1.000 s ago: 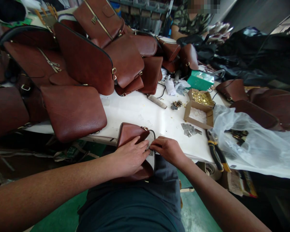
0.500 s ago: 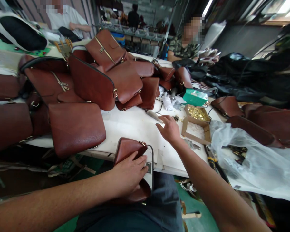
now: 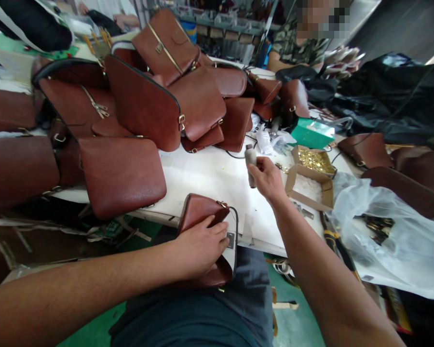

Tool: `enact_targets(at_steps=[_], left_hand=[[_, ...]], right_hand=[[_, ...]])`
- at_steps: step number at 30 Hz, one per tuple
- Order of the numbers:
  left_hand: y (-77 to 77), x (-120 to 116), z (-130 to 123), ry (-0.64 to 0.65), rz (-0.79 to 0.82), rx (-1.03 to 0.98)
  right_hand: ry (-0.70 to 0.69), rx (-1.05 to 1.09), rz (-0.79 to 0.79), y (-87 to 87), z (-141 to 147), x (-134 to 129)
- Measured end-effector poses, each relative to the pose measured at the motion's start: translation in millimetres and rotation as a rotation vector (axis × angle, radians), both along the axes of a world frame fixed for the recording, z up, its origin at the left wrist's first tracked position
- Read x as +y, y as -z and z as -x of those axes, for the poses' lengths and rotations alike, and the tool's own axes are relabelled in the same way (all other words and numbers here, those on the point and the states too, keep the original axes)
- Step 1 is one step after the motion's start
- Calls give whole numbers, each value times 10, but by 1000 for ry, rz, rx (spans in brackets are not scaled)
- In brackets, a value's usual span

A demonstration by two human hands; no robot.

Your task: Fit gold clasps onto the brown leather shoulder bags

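A brown leather handbag [image 3: 202, 207] rests on my lap against the table edge, with dark edging and a small metal buckle. My left hand [image 3: 203, 243] lies over it, fingers bent across its side and holding it. A small metal plate [image 3: 231, 239] shows beside those fingertips on the bag's pale part. Over the white tabletop, my right hand [image 3: 267, 177] is closed round a grey cylindrical tool [image 3: 250, 166] with a dark end, held nearly upright. Its exact kind does not show.
Finished-looking brown bags [image 3: 137, 101] are heaped at left and centre. On the right stand a cardboard box of gold-coloured hardware [image 3: 314, 159], another cardboard tray [image 3: 327, 195], a green box [image 3: 313, 132], yellow-black pliers [image 3: 331, 236] and a clear plastic bag [image 3: 394, 246]. A person [image 3: 296, 46] sits across the table.
My right hand has closed on the grey tool that lay on the table and raised it upright. My left hand stays on the handbag. The view has tilted down slightly.
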State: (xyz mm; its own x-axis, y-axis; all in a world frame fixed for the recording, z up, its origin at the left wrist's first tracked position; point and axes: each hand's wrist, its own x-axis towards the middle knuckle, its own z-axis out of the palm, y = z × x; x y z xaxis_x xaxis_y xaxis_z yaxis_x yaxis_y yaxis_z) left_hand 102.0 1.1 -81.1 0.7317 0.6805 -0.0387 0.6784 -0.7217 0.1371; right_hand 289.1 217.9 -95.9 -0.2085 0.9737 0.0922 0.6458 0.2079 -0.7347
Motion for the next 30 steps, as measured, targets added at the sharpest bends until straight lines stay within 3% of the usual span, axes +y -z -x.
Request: enact_targets(at_steps=[3, 6, 10, 20, 30], left_hand=[[15, -1, 8, 9, -14, -26], [18, -15, 9, 13, -31, -31], [8, -30, 4, 23, -42, -11], [50, -26, 11, 7, -19, -49], [50, -47, 37, 13, -34, -67]], right_hand=[[-18, 702, 240, -87, -103, -522], [47, 1023, 358, -128, -54, -986], [147, 975, 292, -103, 115, -1312], [89, 666, 114, 86, 321, -1607], [48, 762, 80, 194, 308, -1840]])
